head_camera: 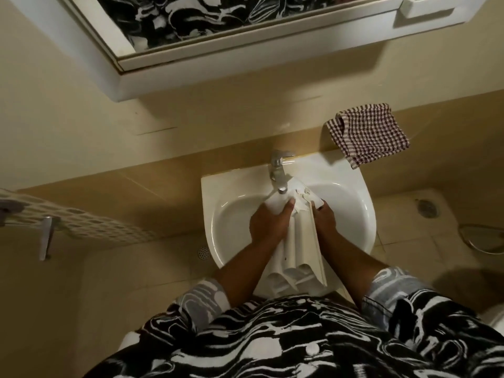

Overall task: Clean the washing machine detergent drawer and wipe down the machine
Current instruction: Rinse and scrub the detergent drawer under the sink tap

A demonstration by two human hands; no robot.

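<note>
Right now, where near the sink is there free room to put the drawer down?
Bare: the sink rim left of the tap, and the tiled ledge behind it. Crowded: the detergent drawer fills the bowl's middle, and the checked cloth covers the right back corner.

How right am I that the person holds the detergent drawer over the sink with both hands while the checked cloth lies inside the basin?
Wrong about the cloth. The head view shows the checked cloth on the ledge behind the sink, at its far right corner, not inside the basin. The rest holds: left hand and right hand hold the detergent drawer over it.
</note>
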